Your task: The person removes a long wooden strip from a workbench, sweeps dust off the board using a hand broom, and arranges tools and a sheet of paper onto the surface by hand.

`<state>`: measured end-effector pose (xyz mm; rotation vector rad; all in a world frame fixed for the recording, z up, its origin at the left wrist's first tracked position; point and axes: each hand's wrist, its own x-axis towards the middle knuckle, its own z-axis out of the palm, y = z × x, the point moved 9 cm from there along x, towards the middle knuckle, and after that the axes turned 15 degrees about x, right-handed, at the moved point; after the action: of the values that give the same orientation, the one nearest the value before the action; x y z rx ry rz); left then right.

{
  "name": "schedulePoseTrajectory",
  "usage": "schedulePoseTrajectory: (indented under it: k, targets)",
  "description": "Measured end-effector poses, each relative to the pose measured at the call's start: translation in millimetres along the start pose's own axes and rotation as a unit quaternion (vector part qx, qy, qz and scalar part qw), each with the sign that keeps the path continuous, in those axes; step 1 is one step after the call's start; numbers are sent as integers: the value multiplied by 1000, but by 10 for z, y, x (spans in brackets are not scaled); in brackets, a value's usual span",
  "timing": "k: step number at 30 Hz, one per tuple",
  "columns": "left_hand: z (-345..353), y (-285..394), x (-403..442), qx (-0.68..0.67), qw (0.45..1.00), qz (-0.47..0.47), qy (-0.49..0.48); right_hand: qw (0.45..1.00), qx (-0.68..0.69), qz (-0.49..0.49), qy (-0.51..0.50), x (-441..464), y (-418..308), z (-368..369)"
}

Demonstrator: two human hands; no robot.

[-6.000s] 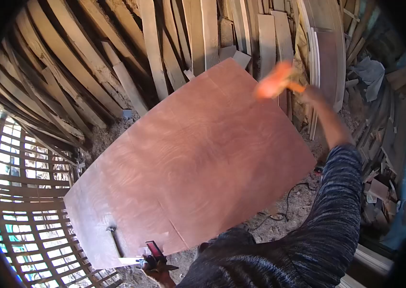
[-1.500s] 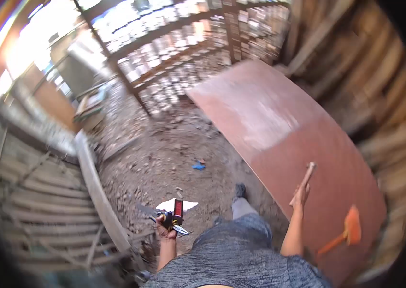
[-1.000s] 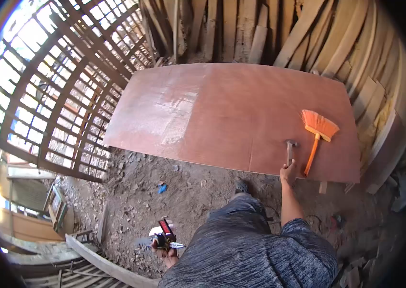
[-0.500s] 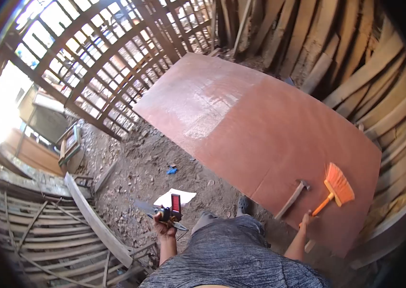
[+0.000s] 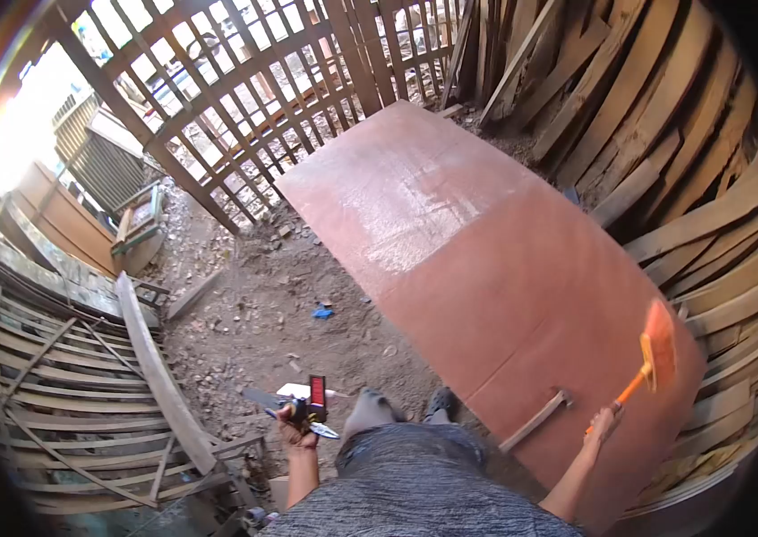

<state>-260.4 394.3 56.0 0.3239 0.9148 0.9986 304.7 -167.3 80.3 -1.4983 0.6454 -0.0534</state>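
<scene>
**Orange broom [image 5: 659,351] picked up by right hand [image 5: 603,422]; hammer [image 5: 538,419] parked**

Hammer was held by right hand a second ago; now it is left on the reddish sheet [image 5: 522,295], handle at near edge. Broom has been shifted toward the far long edge since the last frame, bristles blurred. It is held over the sheet's right-hand end; bristle contact can't be told. Implication, as judged: right hand is committed to the broom, hammer out of use.

Right fingers are wrapped around the broom handle. Left hand [image 5: 296,433] is kept loaded: fingers curled around a tool bundle, exact finger placement hidden. A flat blade [image 5: 262,398], a red-faced item [image 5: 317,392] and a silver tip [image 5: 325,431] can be made out.

No brand, label or writing can be read.
</scene>
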Motion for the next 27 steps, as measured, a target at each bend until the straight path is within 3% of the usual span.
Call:
schedulePoseTrajectory:
  k: [3, 6, 7, 9, 11, 13, 16, 22, 24, 26, 27]
  targets:
    - [-240, 42, 172, -23, 999, 4, 33, 987, -57, -55, -142, -331, -530, 1053]
    - [-316, 253, 260, 3, 999, 10, 31, 913, -175, -66, -361, -1070, -842, 2346]
    - [-371, 271, 322, -16, 999, 18, 27, 850, -197, -221, -436, -610, -463, 2785]
    - [-145, 431, 290, -42, 998, 20, 34, 722, -285, -255, -577, -1854, -848, 3701]
    - [-807, 490, 528, -66, 995, 49, 64, 542, -426, -254, -679, -2600, -619, 4421]
    - [-1198, 587, 663, -86, 990, 67, 88, 364, -558, -336, -666, -3456, -523, 4911]
    - [-1109, 856, 617, -105, 980, 86, 146, 143, -680, -328, -640, -4162, -42, 5407]
    - [-1551, 1093, 678, -91, 962, 112, 232, -139, -689, -364, -611, -4570, 953, 6197]
    - [-1524, 1131, 662, -73, 947, 115, 291, -127, -722, -342, -588, -4382, 1217, 6806]
    - [-1631, 1109, 671, -96, 936, 119, 318, -162, -719, -363, -570, -3984, 1533, 7702]
    - [-1554, 1154, 696, -80, 935, 129, 321, -115, -734, -409, -531, -3885, 1409, 8271]
